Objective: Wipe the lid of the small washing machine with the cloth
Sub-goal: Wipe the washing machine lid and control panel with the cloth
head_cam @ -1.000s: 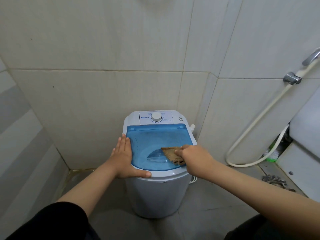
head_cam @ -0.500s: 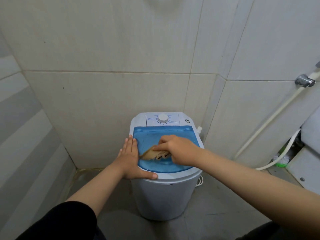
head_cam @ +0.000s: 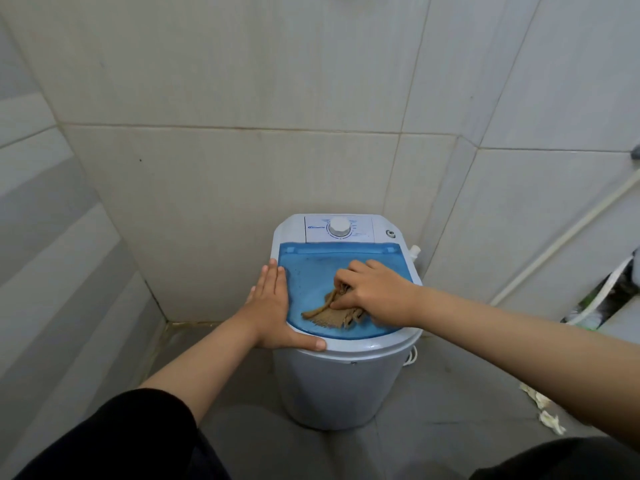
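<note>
A small white washing machine [head_cam: 332, 382] stands on the floor in a tiled corner, with a translucent blue lid [head_cam: 311, 271] on top. My right hand [head_cam: 375, 292] presses a crumpled brown cloth [head_cam: 332, 315] onto the front middle of the lid, fingers curled on it. My left hand [head_cam: 273, 306] lies flat along the machine's left rim, fingers straight and the thumb hooked over the front edge. Behind the lid sits a white control panel with a round dial [head_cam: 339, 226].
Tiled walls close in behind and to the left of the machine. A white hose [head_cam: 561, 240] runs diagonally down the right wall. Pale scraps [head_cam: 540, 407] lie on the grey floor at the right.
My right hand has slid the cloth from the lid's right side to its left, then back toward the front middle. The left hand has stayed on the rim. The camera has shifted left.
</note>
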A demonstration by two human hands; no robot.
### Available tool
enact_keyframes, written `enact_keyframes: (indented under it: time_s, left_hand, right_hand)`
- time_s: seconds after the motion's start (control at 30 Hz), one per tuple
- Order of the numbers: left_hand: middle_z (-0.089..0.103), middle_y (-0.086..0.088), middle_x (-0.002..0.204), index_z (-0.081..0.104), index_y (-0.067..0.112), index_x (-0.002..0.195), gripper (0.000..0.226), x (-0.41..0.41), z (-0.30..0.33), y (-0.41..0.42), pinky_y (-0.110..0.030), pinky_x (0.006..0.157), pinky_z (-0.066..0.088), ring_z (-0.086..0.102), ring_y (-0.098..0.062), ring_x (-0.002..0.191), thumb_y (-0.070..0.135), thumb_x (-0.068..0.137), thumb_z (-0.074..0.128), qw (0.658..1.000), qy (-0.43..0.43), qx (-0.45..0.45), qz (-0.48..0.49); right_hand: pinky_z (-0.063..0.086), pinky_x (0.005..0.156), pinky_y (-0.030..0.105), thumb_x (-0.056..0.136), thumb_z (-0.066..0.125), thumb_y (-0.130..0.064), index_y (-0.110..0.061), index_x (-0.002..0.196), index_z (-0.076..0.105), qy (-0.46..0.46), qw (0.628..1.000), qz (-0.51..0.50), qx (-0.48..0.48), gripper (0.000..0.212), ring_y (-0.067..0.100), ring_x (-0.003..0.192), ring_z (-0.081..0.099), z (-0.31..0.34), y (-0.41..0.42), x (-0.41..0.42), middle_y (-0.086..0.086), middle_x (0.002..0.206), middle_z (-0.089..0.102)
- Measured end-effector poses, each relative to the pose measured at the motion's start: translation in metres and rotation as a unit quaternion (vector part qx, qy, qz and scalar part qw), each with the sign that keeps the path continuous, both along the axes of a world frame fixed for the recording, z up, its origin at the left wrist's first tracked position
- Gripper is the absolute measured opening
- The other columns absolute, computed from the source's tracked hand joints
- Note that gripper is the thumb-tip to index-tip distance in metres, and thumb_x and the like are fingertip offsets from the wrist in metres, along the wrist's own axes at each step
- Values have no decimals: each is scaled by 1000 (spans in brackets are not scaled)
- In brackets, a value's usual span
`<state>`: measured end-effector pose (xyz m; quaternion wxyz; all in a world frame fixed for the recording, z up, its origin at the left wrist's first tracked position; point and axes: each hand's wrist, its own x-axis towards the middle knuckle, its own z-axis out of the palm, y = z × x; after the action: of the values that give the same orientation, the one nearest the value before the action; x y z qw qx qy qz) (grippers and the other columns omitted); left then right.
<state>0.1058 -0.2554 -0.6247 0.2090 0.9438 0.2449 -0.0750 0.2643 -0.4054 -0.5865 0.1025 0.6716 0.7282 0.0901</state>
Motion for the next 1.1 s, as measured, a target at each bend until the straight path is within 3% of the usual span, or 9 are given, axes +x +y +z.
enact_keyframes:
  time_s: [0.13, 0.23, 0.3, 0.47, 0.7, 0.83, 0.9, 1.0, 1.1]
  left_hand:
    - [-36, -8, 152, -26, 8, 144, 164, 0, -1, 0, -45, 117, -6, -31, -24, 141, 95, 26, 47, 1000, 3, 1, 0]
    - [-35, -8, 153, -25, 7, 144, 164, 0, 0, 0, -45, 117, -6, -31, -24, 141, 96, 25, 46, 1000, 3, 3, -1]
    - [-33, -9, 153, -24, 7, 145, 165, 0, 0, 0, -45, 117, -6, -30, -24, 141, 96, 25, 46, 1000, 1, 4, 1]
    - [-32, -10, 154, -23, 5, 145, 164, 0, 4, -3, -46, 118, -5, -29, -24, 142, 94, 29, 52, 1000, 5, 8, 8]
    - [-34, -11, 153, -24, 4, 144, 155, -2, 5, -4, -46, 118, -6, -30, -24, 141, 86, 43, 61, 1000, 14, 20, 12]
    - [-33, -11, 153, -24, 4, 144, 158, 0, 4, -4, -45, 118, -6, -30, -24, 141, 87, 40, 60, 1000, 11, 19, 18]
    - [-34, -11, 153, -24, 4, 144, 161, 0, 4, -3, -46, 118, -6, -30, -24, 141, 90, 34, 57, 1000, 11, 14, 16]
    - [-33, -11, 153, -24, 4, 144, 167, -1, 3, -2, -46, 118, -5, -30, -24, 141, 95, 24, 48, 1000, 9, 11, 11]
    - [-34, -11, 153, -24, 4, 144, 168, 0, 1, -1, -46, 119, -5, -30, -24, 141, 97, 21, 44, 1000, 4, 11, 7]
  right_hand:
    - [33, 58, 31, 64, 77, -12, -40, 93, 74, -66, 997, -5, -28, 40, 21, 76, 56, 11, 1, -2, -1, 88, 59]
    - [26, 71, 34, 89, 54, -13, -39, 117, 65, -72, 995, -27, -71, 39, 26, 100, 48, 17, 2, -5, 3, 109, 51]
    - [25, 75, 35, 93, 47, -12, -36, 123, 61, -74, 990, -59, -103, 41, 27, 108, 43, 25, 3, -9, 5, 115, 48]
    - [32, 80, 38, 91, 46, -6, -25, 120, 64, -122, 973, -114, -160, 39, 29, 110, 43, 35, 15, -21, 8, 118, 50]
    - [43, 88, 40, 95, 44, -15, -11, 120, 56, -146, 935, -236, -219, 28, 32, 114, 44, 35, 30, -43, 13, 126, 50]
    - [43, 85, 42, 91, 55, -32, -13, 128, 52, -157, 909, -312, -229, 41, 33, 119, 41, 45, 41, -50, 12, 130, 47]
    - [43, 88, 41, 89, 59, -29, -11, 127, 54, -129, 936, -292, -148, 42, 33, 121, 40, 57, 41, -48, 14, 131, 44]
    - [38, 73, 35, 91, 48, -6, -13, 121, 62, -84, 980, -177, -26, 34, 33, 115, 42, 53, 36, -38, 12, 128, 43]
    - [41, 70, 35, 94, 48, -9, -25, 129, 58, -41, 994, -86, -46, 40, 29, 110, 43, 30, 24, -25, 5, 123, 47]
